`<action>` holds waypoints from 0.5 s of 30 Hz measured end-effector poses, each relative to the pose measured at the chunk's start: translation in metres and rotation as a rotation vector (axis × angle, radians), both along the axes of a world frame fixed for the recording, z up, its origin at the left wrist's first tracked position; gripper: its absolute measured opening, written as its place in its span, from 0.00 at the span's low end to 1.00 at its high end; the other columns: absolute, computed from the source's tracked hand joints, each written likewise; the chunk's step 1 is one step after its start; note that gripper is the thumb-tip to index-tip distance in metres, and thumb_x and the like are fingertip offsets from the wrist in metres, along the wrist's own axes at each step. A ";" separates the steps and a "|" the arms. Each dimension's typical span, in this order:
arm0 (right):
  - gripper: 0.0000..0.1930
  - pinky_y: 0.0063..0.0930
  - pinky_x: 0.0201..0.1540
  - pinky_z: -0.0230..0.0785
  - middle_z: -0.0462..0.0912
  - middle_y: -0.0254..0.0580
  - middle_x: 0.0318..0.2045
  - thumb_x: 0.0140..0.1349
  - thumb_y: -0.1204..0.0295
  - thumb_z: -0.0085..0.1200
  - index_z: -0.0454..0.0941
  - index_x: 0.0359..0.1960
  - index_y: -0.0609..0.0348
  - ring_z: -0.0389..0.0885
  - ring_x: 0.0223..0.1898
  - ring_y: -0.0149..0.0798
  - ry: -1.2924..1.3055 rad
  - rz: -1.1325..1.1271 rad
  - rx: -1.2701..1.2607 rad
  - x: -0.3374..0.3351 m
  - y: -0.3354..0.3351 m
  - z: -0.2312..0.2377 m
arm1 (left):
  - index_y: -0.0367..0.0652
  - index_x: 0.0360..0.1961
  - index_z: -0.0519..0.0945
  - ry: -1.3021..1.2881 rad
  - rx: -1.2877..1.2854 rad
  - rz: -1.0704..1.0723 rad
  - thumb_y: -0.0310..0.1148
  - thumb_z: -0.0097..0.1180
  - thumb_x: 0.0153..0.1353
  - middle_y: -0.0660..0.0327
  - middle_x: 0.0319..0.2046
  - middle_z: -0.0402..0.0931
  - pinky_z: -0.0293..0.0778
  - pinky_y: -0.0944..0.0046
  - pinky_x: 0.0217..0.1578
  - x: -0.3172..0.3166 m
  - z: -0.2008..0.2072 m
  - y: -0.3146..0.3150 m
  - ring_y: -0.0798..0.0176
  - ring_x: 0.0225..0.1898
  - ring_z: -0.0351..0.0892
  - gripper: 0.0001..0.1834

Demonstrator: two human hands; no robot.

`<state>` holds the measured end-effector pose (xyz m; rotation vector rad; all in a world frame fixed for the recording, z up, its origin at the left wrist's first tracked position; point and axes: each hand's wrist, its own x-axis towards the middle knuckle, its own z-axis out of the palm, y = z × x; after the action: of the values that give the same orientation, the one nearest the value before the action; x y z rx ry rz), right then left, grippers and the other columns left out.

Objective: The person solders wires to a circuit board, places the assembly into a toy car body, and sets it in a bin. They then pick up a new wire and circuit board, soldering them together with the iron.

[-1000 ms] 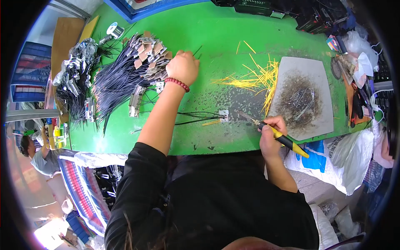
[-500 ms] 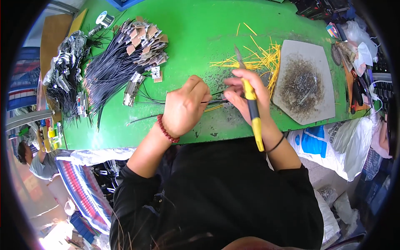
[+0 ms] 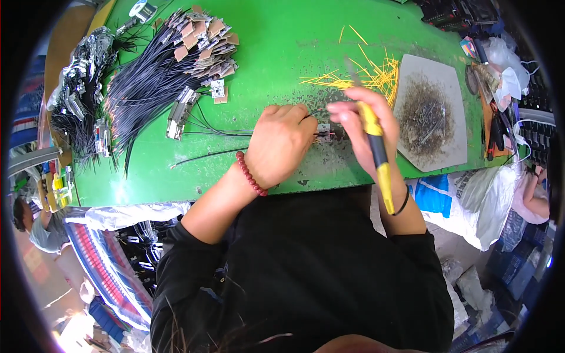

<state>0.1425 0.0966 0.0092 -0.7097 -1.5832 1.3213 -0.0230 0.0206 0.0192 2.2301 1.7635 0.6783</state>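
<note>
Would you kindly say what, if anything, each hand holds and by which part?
Right hand: yellow-black tool, by the handle's upper yellow part. Left hand: cannot tell, its grip is hidden.

A: What do we have on the left of the table?
B: We have two wire bundles side by side, with a spool near their far ends.
A: And the middle?
B: Our left hand is right of the bundles. A part lies between it and our right hand, which holds a hand tool.
A: The right?
B: We find a board, strands along its left edge, pliers-type tools to its right.
</note>
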 end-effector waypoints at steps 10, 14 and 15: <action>0.19 0.22 0.36 0.77 0.83 0.43 0.34 0.53 0.87 0.60 0.76 0.47 0.61 0.84 0.33 0.30 -0.123 0.030 0.279 0.015 -0.018 -0.006 | 0.41 0.33 0.80 -0.509 -0.051 0.122 0.30 0.63 0.53 0.55 0.26 0.76 0.75 0.57 0.28 0.008 0.012 -0.008 0.52 0.27 0.79 0.07; 0.22 0.26 0.43 0.75 0.84 0.46 0.35 0.59 0.86 0.57 0.66 0.54 0.60 0.83 0.39 0.33 -0.133 0.027 0.199 0.021 -0.020 -0.008 | 0.40 0.30 0.80 -0.550 -0.015 0.195 0.28 0.63 0.53 0.55 0.25 0.77 0.74 0.57 0.28 0.011 0.009 -0.009 0.52 0.28 0.79 0.05; 0.22 0.26 0.43 0.75 0.84 0.46 0.35 0.59 0.86 0.57 0.66 0.54 0.60 0.83 0.39 0.33 -0.134 0.028 0.199 0.024 -0.019 -0.009 | 0.40 0.29 0.80 -0.553 -0.030 0.210 0.27 0.63 0.53 0.55 0.25 0.77 0.74 0.57 0.28 0.011 0.011 -0.010 0.51 0.27 0.79 0.04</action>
<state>0.1663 0.0775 0.0006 -0.6649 -1.8090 1.1359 -0.0116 0.0103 0.0298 1.6268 1.6990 1.1665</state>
